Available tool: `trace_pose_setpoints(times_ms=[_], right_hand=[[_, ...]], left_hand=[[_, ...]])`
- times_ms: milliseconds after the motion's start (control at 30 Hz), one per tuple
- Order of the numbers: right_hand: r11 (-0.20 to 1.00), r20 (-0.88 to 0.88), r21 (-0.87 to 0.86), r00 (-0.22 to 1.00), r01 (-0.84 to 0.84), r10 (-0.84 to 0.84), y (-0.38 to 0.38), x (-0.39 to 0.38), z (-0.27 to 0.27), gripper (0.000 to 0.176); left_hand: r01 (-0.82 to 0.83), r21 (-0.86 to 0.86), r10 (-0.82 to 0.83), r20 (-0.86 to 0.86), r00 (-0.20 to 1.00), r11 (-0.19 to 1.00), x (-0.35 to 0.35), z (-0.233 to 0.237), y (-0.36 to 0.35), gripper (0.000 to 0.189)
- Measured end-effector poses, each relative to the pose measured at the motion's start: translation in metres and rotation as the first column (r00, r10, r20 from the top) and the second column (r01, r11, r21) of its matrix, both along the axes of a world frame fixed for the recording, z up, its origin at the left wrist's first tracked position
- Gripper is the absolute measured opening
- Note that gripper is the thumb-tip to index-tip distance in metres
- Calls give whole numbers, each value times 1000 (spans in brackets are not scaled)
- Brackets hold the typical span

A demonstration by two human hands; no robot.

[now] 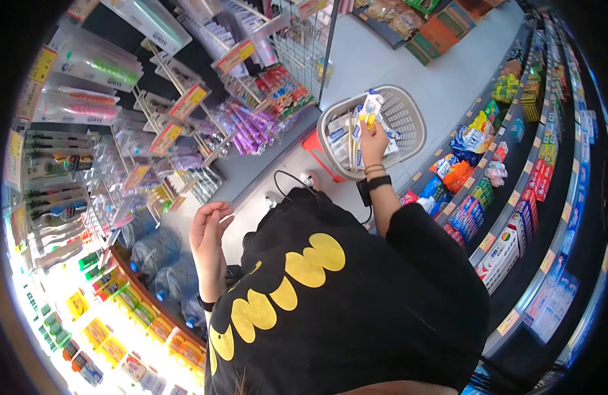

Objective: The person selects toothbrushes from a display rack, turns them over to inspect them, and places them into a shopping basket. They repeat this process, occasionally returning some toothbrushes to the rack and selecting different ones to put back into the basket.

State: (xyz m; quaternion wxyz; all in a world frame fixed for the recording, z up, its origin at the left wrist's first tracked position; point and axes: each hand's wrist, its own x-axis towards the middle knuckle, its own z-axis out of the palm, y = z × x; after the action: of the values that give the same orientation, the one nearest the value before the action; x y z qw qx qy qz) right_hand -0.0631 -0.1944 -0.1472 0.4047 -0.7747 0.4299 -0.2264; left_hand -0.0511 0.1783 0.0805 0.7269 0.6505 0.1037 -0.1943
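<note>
My right hand (374, 143) reaches over a grey plastic basket (409, 113), its fingers closed on a small white and yellow package (371, 105). Several white and blue packages (339, 139) lie in the basket beneath it; their kind is too small to make out. My left hand (208, 240) is raised beside my black shirt, near the hanging goods. Its fingers are loosely bent, with a gap at the thumb, and nothing shows in them. A dark band circles each wrist.
At left, a rack of hanging toothbrushes (97, 105) carries yellow price tags. Large water bottles (156, 250) stand below it. Curved shelves (508, 197) of bagged and boxed goods line the right. A red basket (320, 158) is under the grey one, and cartons (442, 33) sit ahead.
</note>
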Motion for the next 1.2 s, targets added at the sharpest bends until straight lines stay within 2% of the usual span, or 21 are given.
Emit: trace_pose_setpoints(times_ms=[33,67,100,133,167,200,233,300,367,433,500,533,600,633,700,767,833,967,1200], right_hand=[[1000,22,-11,1000,11,-11,0,4,28,24],[996,192,-60,978,-70,80,3,11,57,19],[982,352,-124,919,-143,179,7,18,87,14],[959,566,-39,785,-279,251,17,28,119,10],[960,593,-57,764,-275,254,31,34,157,10],[870,660,84,681,-486,316,49,35,199,13],[705,732,188,575,-684,364,66,36,232,15],[476,708,141,425,-868,564,90,43,273,20],[365,620,-31,269,-930,737,127,47,328,22],[243,485,-201,120,-949,867,155,53,367,25],[98,514,-195,-17,-976,858,185,61,389,26],[15,481,-291,-133,-957,866,200,69,398,27],[-70,454,-288,-201,-955,868,230,75,426,27],[-120,437,-258,-227,-959,870,248,79,441,27],[-254,652,-114,-265,-961,711,289,91,462,26],[-329,637,-143,-341,-934,692,322,103,499,26],[-330,536,-199,-384,-923,752,349,127,523,27],[-319,498,-348,-462,-881,734,411,167,561,29],[-225,525,-436,-449,-872,723,451,192,609,31]], left_hand=[[46,17,-46,4,999,999,6,1,-5,17],[112,42,-113,36,993,993,11,1,-8,16],[172,73,-177,69,982,982,16,0,-12,16],[233,116,-248,139,959,966,21,3,-16,16],[322,237,-372,216,903,917,26,4,-17,18],[354,289,-435,299,849,890,29,14,-22,21],[366,348,-487,381,786,863,32,26,-28,25],[329,442,-535,504,678,834,37,49,-30,32],[391,299,-491,578,652,871,38,76,-23,36],[456,220,-491,582,648,862,35,97,-4,35],[415,291,-501,616,608,862,28,119,18,30],[364,300,-468,643,606,882,27,129,32,30],[343,366,-499,554,666,865,17,140,55,23],[275,313,-414,611,675,909,12,154,64,21],[161,86,-179,615,768,983,9,165,82,22],[24,-18,-5,664,748,1000,15,182,104,25],[-30,-225,175,664,727,974,20,212,119,27],[-210,-343,395,670,629,916,38,256,146,28],[-199,-339,390,725,568,920,69,303,183,31]])
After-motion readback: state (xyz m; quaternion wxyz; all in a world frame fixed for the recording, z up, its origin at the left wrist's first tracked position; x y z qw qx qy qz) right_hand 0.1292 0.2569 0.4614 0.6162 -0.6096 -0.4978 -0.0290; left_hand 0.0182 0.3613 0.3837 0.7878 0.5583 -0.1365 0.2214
